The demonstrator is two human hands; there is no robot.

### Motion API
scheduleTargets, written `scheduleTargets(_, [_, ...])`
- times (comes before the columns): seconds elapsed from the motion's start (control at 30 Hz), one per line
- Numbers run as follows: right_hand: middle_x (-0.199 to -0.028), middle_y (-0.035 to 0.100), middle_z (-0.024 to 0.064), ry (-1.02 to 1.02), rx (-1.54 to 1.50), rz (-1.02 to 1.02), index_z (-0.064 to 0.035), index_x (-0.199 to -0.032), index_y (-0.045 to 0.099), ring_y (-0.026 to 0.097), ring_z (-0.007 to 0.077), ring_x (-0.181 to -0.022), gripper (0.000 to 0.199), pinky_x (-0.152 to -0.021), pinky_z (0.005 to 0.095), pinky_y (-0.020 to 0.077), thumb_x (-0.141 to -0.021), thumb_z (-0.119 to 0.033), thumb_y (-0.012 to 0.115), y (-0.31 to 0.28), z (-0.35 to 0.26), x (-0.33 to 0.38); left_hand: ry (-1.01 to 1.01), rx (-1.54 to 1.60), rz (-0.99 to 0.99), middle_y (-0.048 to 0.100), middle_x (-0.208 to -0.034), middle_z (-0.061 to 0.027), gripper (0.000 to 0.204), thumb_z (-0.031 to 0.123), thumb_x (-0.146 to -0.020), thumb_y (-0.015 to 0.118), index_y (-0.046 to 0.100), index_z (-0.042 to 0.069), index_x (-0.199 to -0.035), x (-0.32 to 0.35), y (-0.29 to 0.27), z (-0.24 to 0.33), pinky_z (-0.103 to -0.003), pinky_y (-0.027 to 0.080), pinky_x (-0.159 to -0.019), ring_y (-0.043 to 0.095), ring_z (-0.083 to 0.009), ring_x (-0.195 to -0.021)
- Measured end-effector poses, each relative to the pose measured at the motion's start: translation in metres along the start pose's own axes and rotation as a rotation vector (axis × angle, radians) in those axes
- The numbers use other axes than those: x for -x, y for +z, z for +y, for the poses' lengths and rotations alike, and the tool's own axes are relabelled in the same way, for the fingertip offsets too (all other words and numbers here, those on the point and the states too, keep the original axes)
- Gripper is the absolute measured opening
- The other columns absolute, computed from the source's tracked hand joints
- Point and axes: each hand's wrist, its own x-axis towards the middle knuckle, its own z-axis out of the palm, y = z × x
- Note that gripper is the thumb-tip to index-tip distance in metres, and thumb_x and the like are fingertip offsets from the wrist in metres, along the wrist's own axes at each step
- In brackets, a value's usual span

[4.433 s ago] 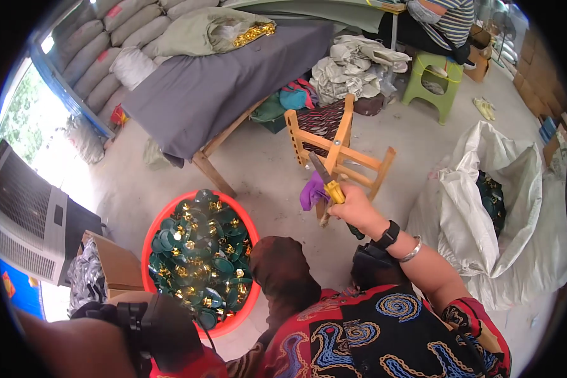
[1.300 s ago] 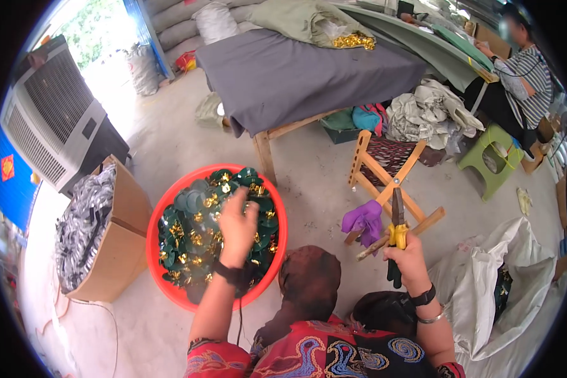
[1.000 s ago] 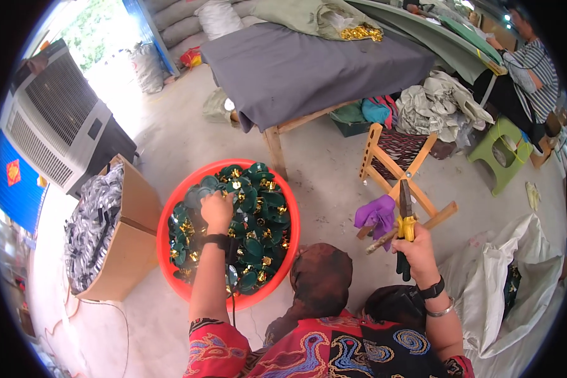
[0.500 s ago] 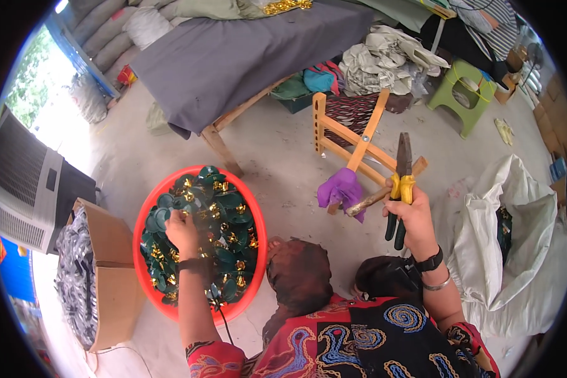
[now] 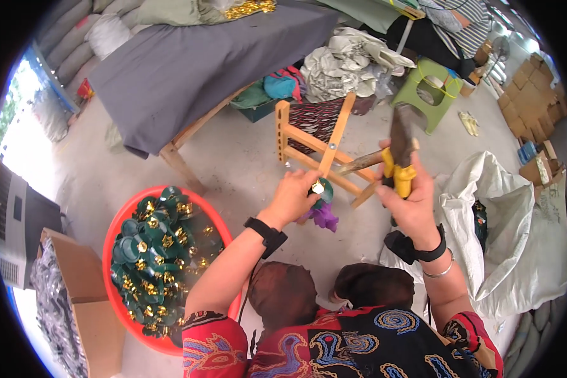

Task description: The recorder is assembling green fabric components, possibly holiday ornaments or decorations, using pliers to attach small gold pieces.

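Note:
Between the fingertips of my left hand [image 5: 291, 196] is a dark green disc [image 5: 324, 190] with a shiny gold piece on it. A purple cloth [image 5: 323, 217] shows just below this disc, at the lower end of a wooden folding stool [image 5: 332, 146]. My right hand [image 5: 411, 200] grips pliers [image 5: 399, 169] with yellow-and-dark-green handles, jaws pointing up and away. Motion blurs the jaws. A brown wooden rod [image 5: 361, 162] extends left from behind the pliers; I cannot tell whether my fingers hold it too. On my left, a red basin [image 5: 114, 302] contains many similar green discs with gold pieces.
Left of the basin stands a cardboard box [image 5: 101, 315] of grey pieces, near a grey machine [image 5: 19, 214]. A white sack [image 5: 460, 208] stands open at right. Beyond are a cloth-covered table [image 5: 201, 69], a green plastic stool [image 5: 425, 94] and a seated person [image 5: 453, 25].
My left hand has left the basin and moved right to the folding stool, bringing a green disc. The pliers and wooden rod have shifted away from me. The view has turned slightly right.

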Motion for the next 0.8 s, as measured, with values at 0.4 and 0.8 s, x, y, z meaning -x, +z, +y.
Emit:
scheduleTargets(0.4, [-0.117, 0.044, 0.0166, -0.205, 0.335, -0.345, 0.0002, -0.114, 0.051, 0.048, 0.0346, -0.105, 0.046, -0.092, 0.0363, 0.0405, -0.07, 0.0, 0.06, 0.031, 0.039, -0.009, -0.027, -0.051, 0.077, 0.065, -0.091, -0.0073, 0.045, 0.009, -0.069, 0.071, 0.056, 0.01, -0.112, 0.003, 0.021, -0.003, -0.04, 0.04, -0.079, 0.057, -0.0281, -0.087])
scheduleTargets(0.8, [-0.119, 0.047, 0.0213, -0.24, 0.438, -0.502, -0.0018, -0.122, 0.048, 0.049, 0.0402, -0.109, 0.054, -0.092, 0.0419, 0.0418, -0.069, -0.001, 0.062, 0.006, 0.012, -0.021, -0.01, 0.109, 0.19, 0.064, -0.082, -0.001, 0.017, 0.02, -0.076, 0.069, 0.068, 0.014, -0.092, 0.002, 0.033, -0.001, -0.038, 0.037, -0.075, 0.056, -0.0238, -0.087])
